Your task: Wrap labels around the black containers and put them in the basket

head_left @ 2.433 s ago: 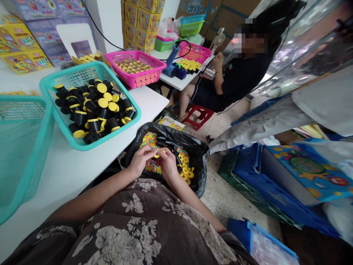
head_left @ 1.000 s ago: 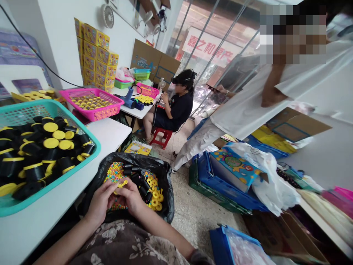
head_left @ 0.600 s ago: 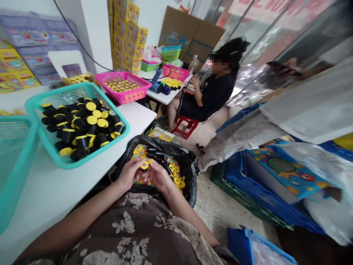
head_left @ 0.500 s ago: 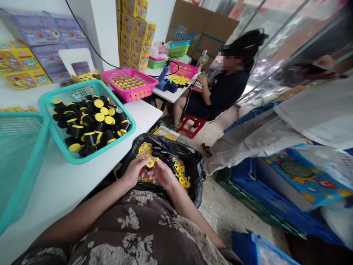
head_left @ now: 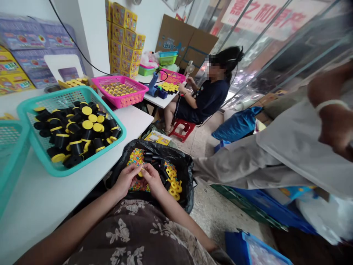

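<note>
My left hand (head_left: 126,180) and my right hand (head_left: 154,180) meet over a black-lined bin (head_left: 188,173). Their fingers are closed on a small yellow plastic cap (head_left: 141,173), mostly covered by the fingertips; I cannot tell whether a black piece is under it. Below the hands, the bin holds many small coloured beads (head_left: 135,156), black cylinders (head_left: 150,157) and yellow ring-shaped parts (head_left: 173,187). To the left, a teal basket (head_left: 125,134) on the white table is filled with black cylinders with yellow caps (head_left: 87,124).
A pink basket (head_left: 125,102) of yellow-topped pieces stands farther back on the table (head_left: 110,158). A seated co-worker (head_left: 209,94) handles something at the far table. Another person's grey-clad leg (head_left: 237,162) is close on the right, beside blue crates (head_left: 248,246).
My fingers have closed further over the yellow cap, and my right hand has come in from an opener hold. The view has shifted, and the person at right has moved nearer.
</note>
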`<move>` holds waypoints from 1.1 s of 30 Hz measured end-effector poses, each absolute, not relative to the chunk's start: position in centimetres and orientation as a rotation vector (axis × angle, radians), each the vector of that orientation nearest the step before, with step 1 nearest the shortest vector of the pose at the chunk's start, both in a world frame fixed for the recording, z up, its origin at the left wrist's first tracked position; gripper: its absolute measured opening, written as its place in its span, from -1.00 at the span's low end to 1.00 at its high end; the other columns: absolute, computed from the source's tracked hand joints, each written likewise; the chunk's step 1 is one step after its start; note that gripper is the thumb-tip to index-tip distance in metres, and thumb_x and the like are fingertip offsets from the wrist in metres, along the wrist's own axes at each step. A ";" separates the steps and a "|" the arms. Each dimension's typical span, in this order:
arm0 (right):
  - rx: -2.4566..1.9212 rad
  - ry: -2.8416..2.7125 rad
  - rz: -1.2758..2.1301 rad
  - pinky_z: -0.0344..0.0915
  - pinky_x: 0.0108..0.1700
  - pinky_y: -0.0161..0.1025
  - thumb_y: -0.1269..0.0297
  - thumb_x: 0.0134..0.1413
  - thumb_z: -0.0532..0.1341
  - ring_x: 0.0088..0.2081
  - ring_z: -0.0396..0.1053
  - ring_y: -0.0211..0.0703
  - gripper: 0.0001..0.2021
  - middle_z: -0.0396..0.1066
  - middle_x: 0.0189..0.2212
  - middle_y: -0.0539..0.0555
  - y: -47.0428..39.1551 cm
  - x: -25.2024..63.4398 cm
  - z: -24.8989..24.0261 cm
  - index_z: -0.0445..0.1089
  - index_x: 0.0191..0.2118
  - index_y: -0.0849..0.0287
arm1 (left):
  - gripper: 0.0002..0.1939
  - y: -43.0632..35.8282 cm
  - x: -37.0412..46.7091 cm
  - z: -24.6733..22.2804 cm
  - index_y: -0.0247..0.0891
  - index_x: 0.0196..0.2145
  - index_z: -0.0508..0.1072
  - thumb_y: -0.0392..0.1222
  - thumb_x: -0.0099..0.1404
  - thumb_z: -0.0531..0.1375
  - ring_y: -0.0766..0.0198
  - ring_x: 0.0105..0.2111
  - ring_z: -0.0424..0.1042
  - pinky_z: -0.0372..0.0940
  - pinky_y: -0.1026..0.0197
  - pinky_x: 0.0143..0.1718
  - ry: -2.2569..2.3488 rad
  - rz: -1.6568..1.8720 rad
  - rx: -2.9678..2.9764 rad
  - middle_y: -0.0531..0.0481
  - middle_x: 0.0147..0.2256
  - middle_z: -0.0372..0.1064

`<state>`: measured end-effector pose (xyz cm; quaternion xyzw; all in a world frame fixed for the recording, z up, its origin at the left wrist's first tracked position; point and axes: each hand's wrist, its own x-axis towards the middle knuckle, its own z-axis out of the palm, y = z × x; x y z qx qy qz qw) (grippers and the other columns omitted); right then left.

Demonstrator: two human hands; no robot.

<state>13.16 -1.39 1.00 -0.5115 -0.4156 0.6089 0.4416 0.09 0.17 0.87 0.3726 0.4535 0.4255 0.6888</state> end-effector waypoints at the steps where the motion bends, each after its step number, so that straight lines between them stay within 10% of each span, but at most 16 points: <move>1: -1.266 -1.018 1.528 0.10 -0.69 -0.40 -0.12 -0.04 0.26 -0.71 0.23 -0.35 -0.58 0.34 -0.60 -0.14 -1.4 13.3 1.1 0.25 -0.24 0.12 | -0.49 0.2 0.1 0.9 -0.28 -0.51 0.31 0.23 0.03 0.35 0.52 -0.73 0.02 -0.16 0.37 -0.74 1.019 0.947 0.846 0.19 -0.63 0.12; 20: -1.400 -0.975 1.514 -0.03 -0.69 -0.39 0.03 -0.09 0.26 -0.74 0.09 -0.35 -0.70 0.18 -0.69 -0.19 -0.6 12.9 0.9 0.28 -0.28 0.09 | -0.53 -0.1 -0.2 1.1 -0.24 -0.52 0.28 0.18 -0.02 0.35 0.42 -0.64 0.11 -0.05 0.27 -0.59 0.977 0.924 0.817 0.14 -0.61 0.18; 28: -1.435 -1.699 1.045 0.15 -0.57 -0.29 -0.09 -0.05 0.28 -0.61 0.25 -0.23 -0.62 0.32 -0.64 -0.05 4.9 11.7 7.9 0.41 -0.32 0.16 | -0.19 0.4 0.0 -0.6 -0.23 -0.22 0.27 0.62 0.05 -0.09 0.37 -0.76 0.21 -0.11 0.30 -0.71 0.952 1.045 0.573 0.12 -0.61 0.27; 33: -1.084 -1.981 0.895 0.26 -0.47 -0.28 -0.12 0.09 0.22 -0.54 0.33 -0.24 -0.52 0.34 -0.60 -0.06 10.1 4.2 14.6 0.42 -0.09 0.21 | -0.35 0.7 0.0 -1.1 -0.20 -0.42 0.20 0.50 0.01 0.14 0.43 -0.78 0.16 -0.11 0.32 -0.72 1.045 0.990 0.690 0.17 -0.65 0.22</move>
